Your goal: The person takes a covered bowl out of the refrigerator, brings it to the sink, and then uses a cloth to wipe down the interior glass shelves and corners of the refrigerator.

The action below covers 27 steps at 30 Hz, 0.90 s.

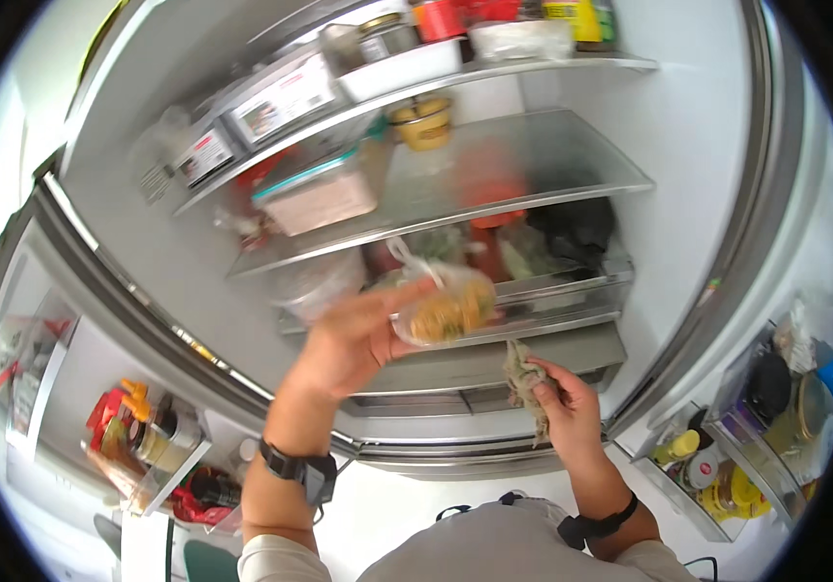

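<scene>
In my left hand (365,335) is a knotted clear plastic bag (453,313) with yellowish-orange food inside, held before the lower part of an open refrigerator. Motion blur softens the hand and bag, and what the food is cannot be made out. My right hand (575,407) pinches a crumpled greyish-green cloth (525,382) between thumb and fingers, lower and to the right of the bag. Behind both hands are the glass shelf (562,156) and, below it, a drawer compartment (569,298) with bagged items.
A lidded container with a teal rim (325,193) and a yellow tub (422,124) stand on the glass shelf. Grey bins (282,98) and jars line the upper shelf. Open doors flank me, with bottles in the left door rack (162,444) and jars in the right rack (729,491).
</scene>
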Available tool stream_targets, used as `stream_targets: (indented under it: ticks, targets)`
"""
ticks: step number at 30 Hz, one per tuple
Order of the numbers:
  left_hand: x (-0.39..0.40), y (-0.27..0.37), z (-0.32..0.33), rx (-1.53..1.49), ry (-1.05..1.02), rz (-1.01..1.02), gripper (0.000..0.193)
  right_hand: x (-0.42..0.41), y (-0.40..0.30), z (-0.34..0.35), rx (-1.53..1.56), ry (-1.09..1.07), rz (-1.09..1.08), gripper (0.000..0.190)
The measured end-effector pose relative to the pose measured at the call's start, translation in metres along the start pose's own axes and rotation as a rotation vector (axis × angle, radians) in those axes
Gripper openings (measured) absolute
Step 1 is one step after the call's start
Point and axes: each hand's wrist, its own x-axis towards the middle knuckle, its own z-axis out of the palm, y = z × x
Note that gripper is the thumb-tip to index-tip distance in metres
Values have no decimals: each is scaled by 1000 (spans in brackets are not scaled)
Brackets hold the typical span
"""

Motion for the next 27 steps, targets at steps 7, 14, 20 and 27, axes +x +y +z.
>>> stream_targets:
  ticks: [7, 14, 20, 27]
  targets:
    - [-54, -16, -93, -231, 396, 196, 54, 2, 25, 48, -22, -119, 69, 33]
    - [-8, -18, -180, 236, 776, 351, 46, -7, 27, 90, -71, -241, 109, 34]
    - [14, -25, -279, 1579, 823, 129, 33, -13, 29, 94, -18, -222, 166, 35]
    - [5, -42, -228, 1327, 940, 351, 36, 12, -10, 72, -186, -71, 12, 38]
